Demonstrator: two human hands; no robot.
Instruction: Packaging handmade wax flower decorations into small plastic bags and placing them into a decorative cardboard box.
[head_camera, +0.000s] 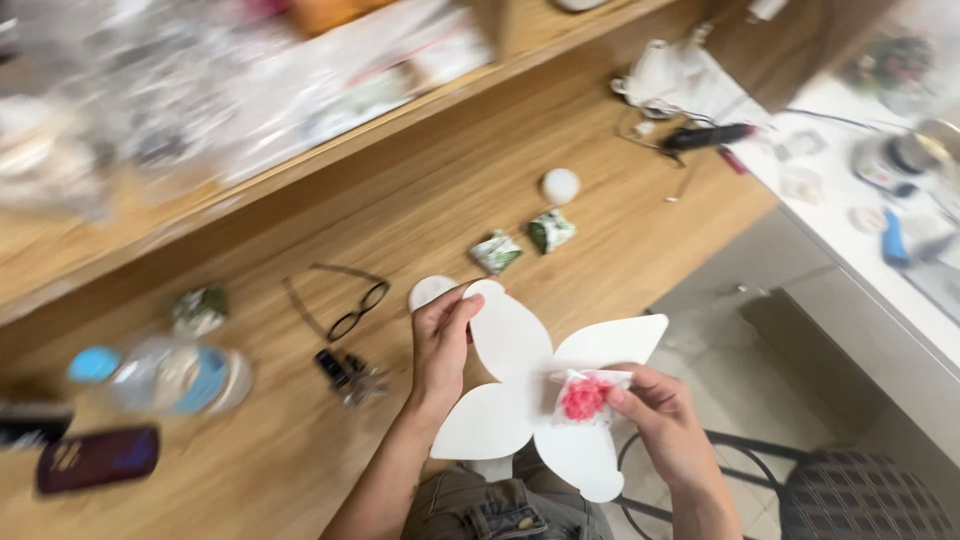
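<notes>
Fingertips of the right hand (668, 425) pinch a small clear packet of pink pieces (585, 395) at its right edge, thumb on top and the other fingers tucked below; the packet lies flat against the middle of a white petal-shaped cutout (520, 385), just where the four lobes meet. Across from it the left hand (440, 345) grips the upper-left lobe, thumb laid over the face of the foam sheet and the fingers curled behind its edge, so the cutout hangs in the air above the person's lap rather than resting on the wooden desk (400, 220). The packet thus sits to the right of the left thumb and directly at the right fingertips, making the right hand by far the nearer of the two to it. One pair of lobes runs from upper left to lower right, the other from lower left to upper right.

Beyond the hands, a small white disc (430, 291) lies on the desk just past the left knuckles. Farther out are black-framed glasses (350, 310), two green-and-white wrapped packets (522, 242), a white ball (560, 185) and a plastic water bottle (170, 375) lying on its side, all well apart from the cutout. A dark phone (97, 459) sits near the left edge
</notes>
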